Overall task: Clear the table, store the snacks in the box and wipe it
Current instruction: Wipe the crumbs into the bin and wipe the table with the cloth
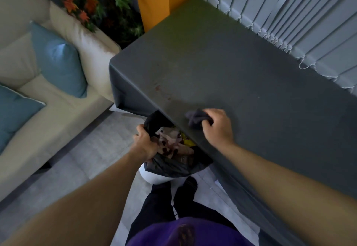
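Our right hand (218, 127) bunches the small dark grey cloth (195, 120) in a closed grip, pressing it on the grey-covered desk (231, 67) just by its near edge. Our left hand (144, 141) pinches the rim of the black plastic bin bag (173, 166), full of wrappers, right below that edge. To wipe well, we judge that flat, firm strokes should sweep crumbs towards the bag, then reach the reddish specks (158, 88) farther in.

A table (241, 75) draped in dark grey fills the right side. A crumpled grey rag (195, 119) lies on it by its near left edge, with faint reddish spots (157, 87) farther left. On the pale floor (87, 158), a white bin (154, 178) with a black liner (170, 166) stands just beside that edge.
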Motion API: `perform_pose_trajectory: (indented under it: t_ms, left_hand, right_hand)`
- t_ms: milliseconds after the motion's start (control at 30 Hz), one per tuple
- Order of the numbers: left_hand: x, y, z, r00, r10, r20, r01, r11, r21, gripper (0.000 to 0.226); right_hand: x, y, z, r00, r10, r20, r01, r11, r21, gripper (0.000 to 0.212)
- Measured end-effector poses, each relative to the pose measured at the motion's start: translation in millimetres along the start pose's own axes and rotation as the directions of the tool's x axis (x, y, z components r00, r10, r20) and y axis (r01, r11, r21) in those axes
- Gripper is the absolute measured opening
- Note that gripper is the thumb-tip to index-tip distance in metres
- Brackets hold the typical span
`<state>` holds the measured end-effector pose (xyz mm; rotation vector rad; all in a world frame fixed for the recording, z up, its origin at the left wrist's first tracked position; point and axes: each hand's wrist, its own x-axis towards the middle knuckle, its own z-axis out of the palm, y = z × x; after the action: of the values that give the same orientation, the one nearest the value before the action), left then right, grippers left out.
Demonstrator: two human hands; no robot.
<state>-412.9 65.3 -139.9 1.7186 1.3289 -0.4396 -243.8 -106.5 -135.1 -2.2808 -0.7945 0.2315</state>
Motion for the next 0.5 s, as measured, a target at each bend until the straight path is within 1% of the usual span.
perform_pose_trajectory:
  t_ms: [33,67,100,167,267,300,333,367,400,433,467,500]
  left_hand:
    - [1,0,1,1.0,-0.003,0.004,0.003,1.0,-0.005,0.055]
    - [0,0,1,1.0,-0.012,0.013,0.012,1.0,-0.02,0.057]
    - [1,0,2,0.999,-0.022,0.023,0.023,0.999,-0.044,0.06]
    - [2,1,4,0.998,-0.046,0.033,0.049,0.996,-0.076,0.061]
    - [0,3,8,0.994,-0.09,0.067,0.094,0.993,-0.065,0.063]
    - [0,3,10,0.992,-0.098,0.084,0.103,0.993,-0.052,0.066]
    - [-1,4,12,0.99,-0.104,0.099,0.109,0.993,-0.041,0.068]
    - [-2,5,15,0.987,-0.108,0.115,0.113,0.993,-0.033,0.07]
    - [-3,7,18,0.985,-0.111,0.13,0.115,0.993,-0.025,0.072]
    - [-4,8,20,0.983,-0.114,0.143,0.118,0.993,-0.022,0.073]
    - [-5,9,23,0.981,-0.115,0.156,0.119,0.993,-0.02,0.073]
    - [-6,10,25,0.979,-0.116,0.169,0.12,0.993,-0.016,0.076]
  right_hand:
    - [7,3,0,0.998,0.063,0.024,-0.062,0.997,-0.034,0.035]
    - [10,6,1,0.992,0.097,0.085,-0.091,0.993,-0.072,0.038]
    - [9,8,5,0.985,0.098,0.144,-0.083,0.991,-0.108,0.04]
    - [-5,7,12,0.974,0.022,0.224,0.008,0.991,-0.132,0.042]
    - [-32,-2,14,0.939,-0.138,0.315,0.149,0.989,-0.012,0.039]
    - [-37,-4,10,0.923,-0.172,0.344,0.17,0.985,0.036,0.034]
    - [-40,-4,6,0.914,-0.175,0.365,0.165,0.984,0.061,0.028]
    - [-40,-3,-1,0.92,-0.152,0.362,0.138,0.988,0.064,0.023]
    - [-38,0,-6,0.941,-0.109,0.321,0.094,0.994,0.061,0.019]
    - [-32,3,-12,0.97,-0.05,0.237,0.038,0.998,0.055,0.015]
    - [-26,7,-18,0.993,0.014,0.118,-0.02,0.999,0.047,0.013]
    - [-18,14,-22,0.997,0.078,-0.005,-0.077,0.997,0.029,0.012]
